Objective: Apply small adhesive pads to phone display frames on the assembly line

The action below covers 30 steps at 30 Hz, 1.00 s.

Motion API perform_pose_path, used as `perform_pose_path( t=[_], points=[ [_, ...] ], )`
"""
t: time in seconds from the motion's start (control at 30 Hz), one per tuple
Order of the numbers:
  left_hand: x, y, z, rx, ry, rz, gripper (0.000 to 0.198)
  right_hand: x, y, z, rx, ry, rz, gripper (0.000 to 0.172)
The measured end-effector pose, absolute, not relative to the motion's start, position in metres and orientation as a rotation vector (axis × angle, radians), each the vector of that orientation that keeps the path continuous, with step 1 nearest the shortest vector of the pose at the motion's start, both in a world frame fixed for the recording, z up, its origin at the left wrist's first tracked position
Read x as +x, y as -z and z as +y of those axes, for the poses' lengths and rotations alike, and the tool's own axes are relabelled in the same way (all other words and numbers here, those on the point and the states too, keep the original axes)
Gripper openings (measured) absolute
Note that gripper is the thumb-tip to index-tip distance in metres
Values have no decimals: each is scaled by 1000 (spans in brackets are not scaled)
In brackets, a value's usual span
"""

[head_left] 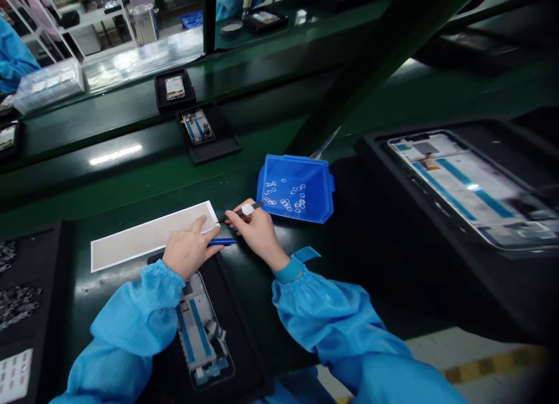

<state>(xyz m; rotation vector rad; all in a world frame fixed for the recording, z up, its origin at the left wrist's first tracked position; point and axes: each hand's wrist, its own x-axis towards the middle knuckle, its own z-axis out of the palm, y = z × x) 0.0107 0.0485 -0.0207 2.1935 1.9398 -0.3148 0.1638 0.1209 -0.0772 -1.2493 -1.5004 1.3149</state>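
My left hand [187, 250] rests on the right part of a beige strip sheet with a white border [131, 245], one finger stretched over it. Between its thumb and fingers sits a slim blue pen-like tool [223, 241]. My right hand [257, 229] is closed around dark tweezers [258, 205] with a white wrap, their tip at the sheet's right end. Whether the tip grips anything is too small to tell. Below my left hand, a phone housing with blue strips [198, 328] lies in a black tray [244, 334], partly covered by my sleeve.
A blue bin [321, 188] with several small white-outlined pieces stands beyond my right hand. A large black holder with a phone housing [463, 183] is at right. Small dark parts [17, 305] fill a tray at left. More phone trays [174, 88] lie farther back, near a slanted green post [371, 66].
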Motion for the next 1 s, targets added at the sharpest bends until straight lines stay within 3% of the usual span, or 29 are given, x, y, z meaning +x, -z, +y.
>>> perform_pose_path(
  t=[0.33, 0.43, 0.57, 0.7, 1.0],
  points=[
    [9, 15, 44, 2184, 259, 1938, 46, 169, 69, 112, -1173, -1284, -1318, 40],
    [-7, 9, 27, 2074, -74, 2028, 44, 177, 60, 85, -1152, -1248, -1208, 36],
    [-36, 8, -2, 1687, -461, 2058, 31, 175, 57, 40, -1155, -1489, -1261, 34],
    [-47, 19, -22, 1474, -410, 1931, 28, 159, 62, 19, -1165, -1496, -1510, 28],
    [-44, 23, -21, 1586, -286, 1910, 25, 144, 61, 22, -1207, -1317, -1780, 21]
  ],
)
